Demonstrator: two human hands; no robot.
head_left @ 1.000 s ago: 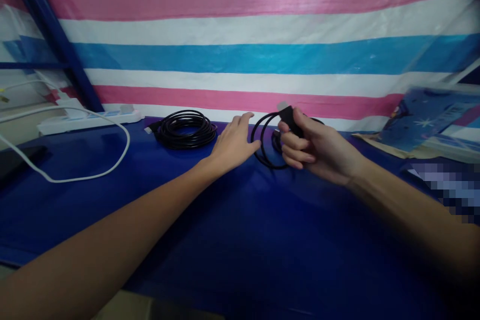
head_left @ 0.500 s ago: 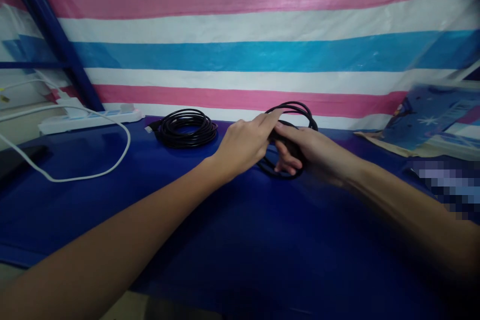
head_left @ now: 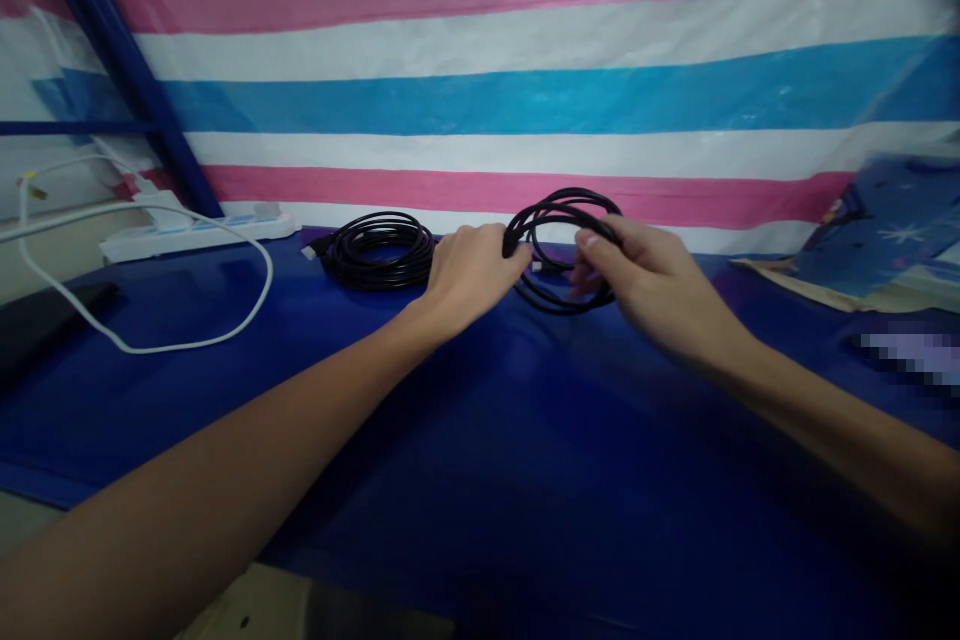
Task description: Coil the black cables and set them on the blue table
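Note:
A black cable [head_left: 564,208] is wound in loose loops between my two hands, just above the blue table. My left hand [head_left: 474,272] is closed around the left side of the loops, with most of its fingertips hidden behind them. On the right side, my right hand [head_left: 637,265] pinches the loops between thumb and fingers; the lower fingers are blurred. A light connector end [head_left: 537,266] shows inside the loops. A second coiled black cable [head_left: 379,252], with a pale plug at its left, lies on the table just left of my left hand.
A white power strip [head_left: 199,235] with a plugged-in charger stands at the back left, and its white cord [head_left: 202,348] loops over the blue table [head_left: 480,480]. A dark flat object [head_left: 56,320] lies far left. At right are a blue printed packet [head_left: 892,230] and a pixelated item [head_left: 911,355].
My hands have drawn apart, the left moving slightly left and the right slightly right. The held loops now spread open between them, and a connector end has come into view.

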